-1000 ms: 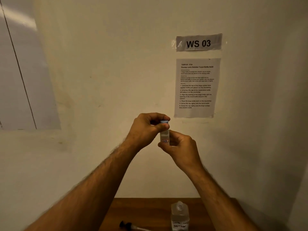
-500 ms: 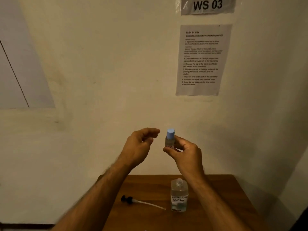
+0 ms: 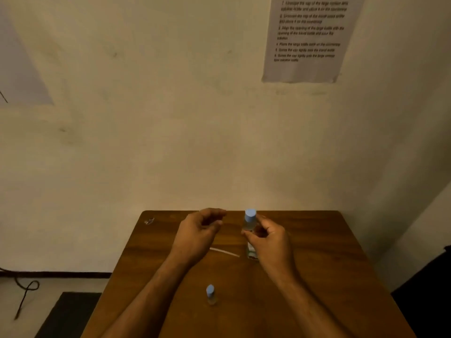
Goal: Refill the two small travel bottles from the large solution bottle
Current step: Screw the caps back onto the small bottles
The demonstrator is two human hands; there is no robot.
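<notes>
A clear travel bottle with a pale blue cap stands upright, held above the large solution bottle, mostly hidden; a second capped travel bottle stands upright nearer the table's front edge.

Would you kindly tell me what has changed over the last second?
The left hand let go of the blue cap and drew aside, empty. The right hand lowered the capped travel bottle towards the table, keeping its grip.
</notes>
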